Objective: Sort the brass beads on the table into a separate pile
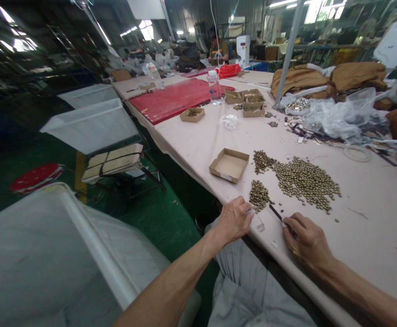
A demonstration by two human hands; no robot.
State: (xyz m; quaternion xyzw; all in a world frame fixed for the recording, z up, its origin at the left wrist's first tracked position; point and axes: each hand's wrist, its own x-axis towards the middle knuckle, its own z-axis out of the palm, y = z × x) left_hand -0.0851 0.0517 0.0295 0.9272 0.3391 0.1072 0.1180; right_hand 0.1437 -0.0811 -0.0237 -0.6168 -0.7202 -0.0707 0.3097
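My right hand (306, 236) is closed round a thin dark stick-like tool (275, 212); its tip points at a small heap of brass-coloured metal studs (259, 195). My left hand (235, 219) rests at the table's edge just left of that heap, fingers curled together. Whatever lies in those fingers is hidden. Between the hands, a small clear piece (260, 227) lies close to the edge. A larger spread of the same studs (304, 181) covers the table beyond my right hand. Left of the studs stands a shallow cardboard box (230, 164) with a bare bottom.
Farther up the table (185, 141) are small cardboard boxes (192, 114) of metal parts, a water bottle (214, 87) and a red sheet (174, 100). Plastic bags (348, 116) and brown goods lie right, by a metal post (289, 54). White bins (89, 125) stand left. A person sits far off.
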